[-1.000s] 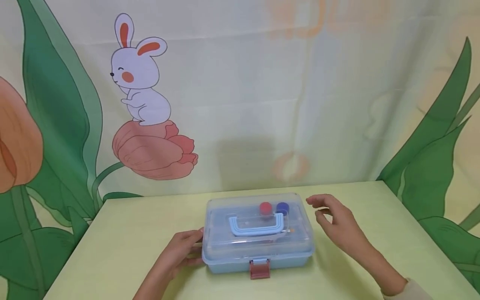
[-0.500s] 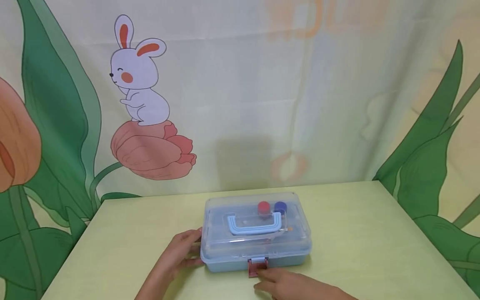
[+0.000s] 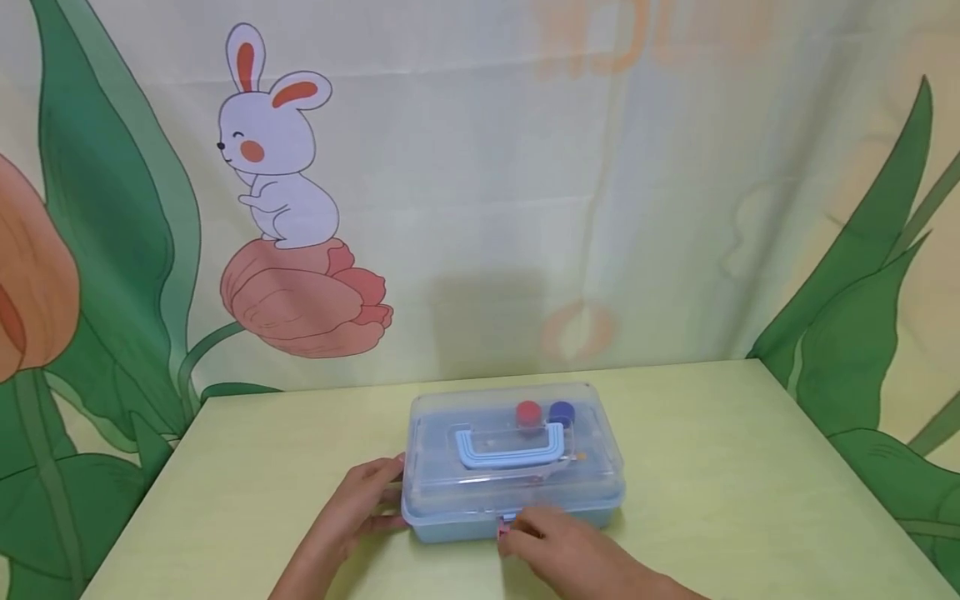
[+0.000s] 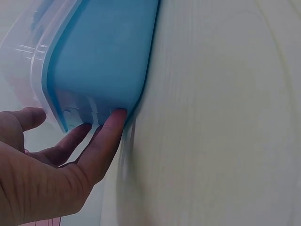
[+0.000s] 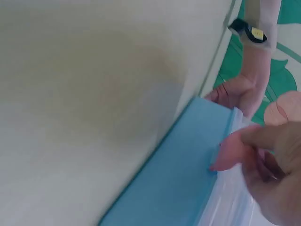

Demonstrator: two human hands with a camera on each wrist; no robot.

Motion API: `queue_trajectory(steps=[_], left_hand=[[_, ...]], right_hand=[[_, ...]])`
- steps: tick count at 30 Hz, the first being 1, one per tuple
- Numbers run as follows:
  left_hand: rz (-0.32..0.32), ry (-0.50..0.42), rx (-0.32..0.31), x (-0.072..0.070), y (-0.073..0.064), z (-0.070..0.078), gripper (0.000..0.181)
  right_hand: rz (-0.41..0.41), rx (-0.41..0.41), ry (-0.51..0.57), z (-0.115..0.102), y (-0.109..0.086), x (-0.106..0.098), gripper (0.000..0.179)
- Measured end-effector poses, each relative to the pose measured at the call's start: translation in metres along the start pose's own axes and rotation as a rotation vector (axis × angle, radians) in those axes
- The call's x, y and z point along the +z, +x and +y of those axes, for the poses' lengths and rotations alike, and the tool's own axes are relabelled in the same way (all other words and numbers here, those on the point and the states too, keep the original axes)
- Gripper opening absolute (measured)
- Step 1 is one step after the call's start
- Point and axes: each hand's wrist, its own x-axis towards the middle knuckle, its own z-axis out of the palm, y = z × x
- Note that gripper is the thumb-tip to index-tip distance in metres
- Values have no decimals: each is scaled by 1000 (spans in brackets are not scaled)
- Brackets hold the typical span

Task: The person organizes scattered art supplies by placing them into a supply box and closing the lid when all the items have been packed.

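A storage box [image 3: 450,530] with a light-blue base and a clear lid stands on the table, its lid down. Through the lid show a red round cap [image 3: 528,411] and a dark-blue round cap [image 3: 562,412]. My left hand [image 3: 358,502] steadies the box's left end; in the left wrist view its extended fingertips [image 4: 118,115] touch the blue wall. At the front, my right hand [image 3: 558,546] pinches the reddish-pink latch [image 5: 230,153] between thumb and fingers. That latch is mostly covered by the hand in the head view.
A light-blue carrying handle [image 3: 510,457] lies on top of the lid. The pale yellow-green table [image 3: 720,467] extends around the box. Behind it hangs a cloth [image 3: 465,208] printed with a rabbit, tulips and leaves.
My right hand came from the box's right side to the front latch. The latch stood swung out before; my hand now covers it, close to the box. My left hand stayed put.
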Motion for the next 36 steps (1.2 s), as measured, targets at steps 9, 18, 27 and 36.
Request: queue_trajectory(steps=[9,18,27,36], left_hand=[[-15,-7,19,2,4,3,45],[-57,-51,56,7,9,8,44],[-18,-26,64,8,21,12,43],[-14,3,43,9,31,13,46]], right_hand=[[430,-419,-479,24,9,-1,36],[390,-346,-546,55,23,4,35],[442,-355,-554,65,32,11,37],[450,-324,-578,62,34,12,37]])
